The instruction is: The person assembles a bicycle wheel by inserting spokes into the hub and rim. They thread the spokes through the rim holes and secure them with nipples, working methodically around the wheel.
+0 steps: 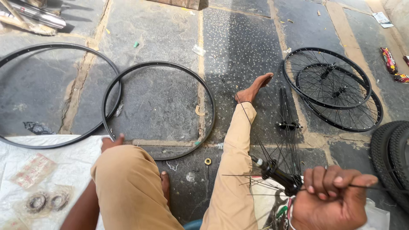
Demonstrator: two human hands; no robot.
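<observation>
My right hand (330,194) is closed around a black wheel hub (277,173) with several thin spokes sticking out of it, held above my right leg. My left hand (111,141) reaches past my bent left knee, its fingers touching the near edge of a bare black rim (208,91) lying flat on the stone floor. Most of my left hand is hidden behind the knee.
A second bare rim (91,51) lies to the left, overlapping the first. Two spoked wheels (332,87) lie stacked at the right, and black tyres (390,153) at the right edge. A loose hub with spokes (289,125) lies by my shin. A white sheet (38,174) holds small metal rings.
</observation>
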